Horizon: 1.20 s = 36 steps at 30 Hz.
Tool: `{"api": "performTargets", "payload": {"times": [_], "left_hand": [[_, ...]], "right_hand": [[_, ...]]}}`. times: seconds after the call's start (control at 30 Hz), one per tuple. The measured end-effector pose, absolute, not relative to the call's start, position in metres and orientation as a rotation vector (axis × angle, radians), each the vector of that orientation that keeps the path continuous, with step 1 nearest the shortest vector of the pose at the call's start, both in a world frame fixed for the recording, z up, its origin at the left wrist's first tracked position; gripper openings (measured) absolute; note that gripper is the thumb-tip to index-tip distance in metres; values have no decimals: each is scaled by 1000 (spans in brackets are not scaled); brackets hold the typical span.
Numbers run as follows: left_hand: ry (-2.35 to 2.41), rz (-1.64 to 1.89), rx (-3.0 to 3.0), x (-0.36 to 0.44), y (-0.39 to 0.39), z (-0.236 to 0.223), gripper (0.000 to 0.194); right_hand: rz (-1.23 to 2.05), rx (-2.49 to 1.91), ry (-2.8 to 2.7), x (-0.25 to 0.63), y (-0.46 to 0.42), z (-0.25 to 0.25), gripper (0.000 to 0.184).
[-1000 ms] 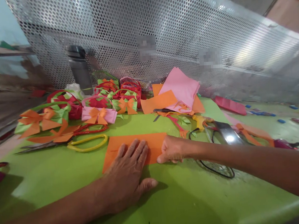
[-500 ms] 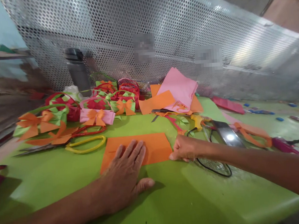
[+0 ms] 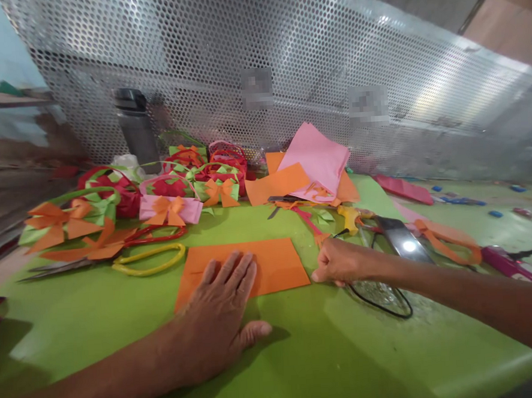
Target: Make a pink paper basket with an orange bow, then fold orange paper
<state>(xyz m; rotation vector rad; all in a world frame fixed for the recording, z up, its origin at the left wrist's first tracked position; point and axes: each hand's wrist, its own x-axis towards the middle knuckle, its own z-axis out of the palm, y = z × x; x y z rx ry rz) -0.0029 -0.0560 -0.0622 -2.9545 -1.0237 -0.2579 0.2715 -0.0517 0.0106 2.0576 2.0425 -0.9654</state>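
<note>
A flat orange paper rectangle [image 3: 281, 264] lies on the green tabletop in front of me, with a short dark line near its left side. My left hand [image 3: 219, 319] rests palm down over its lower left part, fingers stretched out and thumb spread onto the table. Just off the paper's right edge, my right hand [image 3: 342, 260] is curled into a fist, and nothing shows sticking out of it. Left of the paper lie scissors with a yellow handle [image 3: 150, 260] and a second, red handle [image 3: 155, 234], beside an orange paper bow.
Several small paper baskets with bows [image 3: 170, 209] stand at the back left, before a grey bottle [image 3: 138, 132]. Pink sheets [image 3: 315, 160] and orange scraps lie behind the paper. A yellow glue gun [image 3: 351, 219], a phone [image 3: 403, 238] and a black cord are around my right arm.
My right fist has slid slightly right, from touching the paper's right edge to just off it. My left hand stays flat on the paper.
</note>
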Motion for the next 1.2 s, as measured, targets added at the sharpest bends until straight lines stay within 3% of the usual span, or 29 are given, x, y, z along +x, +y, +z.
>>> {"api": "performTargets", "payload": {"times": [0.2,0.3,0.47,0.63,1.0,1.2], "left_hand": [[-1015,-345,-2937,-4,-57,-67,89],[-1041,-349,-2913,-3,-57,-67,95],[-1033,-397,-2872,-1,-58,-66,101],[-1047,-361,-2871,-4,-60,-71,102],[-1075,-260,-2925,-4,-59,-68,93],[-1123,-263,-2960,-1,-58,-67,92]], "right_hand": [[-540,2057,2472,224,-48,15,22],[-293,1769,2770,194,-47,-6,36],[-330,1583,2839,180,-42,-41,52],[-334,1679,2696,203,-48,-42,57],[-94,1812,2402,252,-60,-29,51],[-253,1768,2564,233,-66,-16,50]]}}
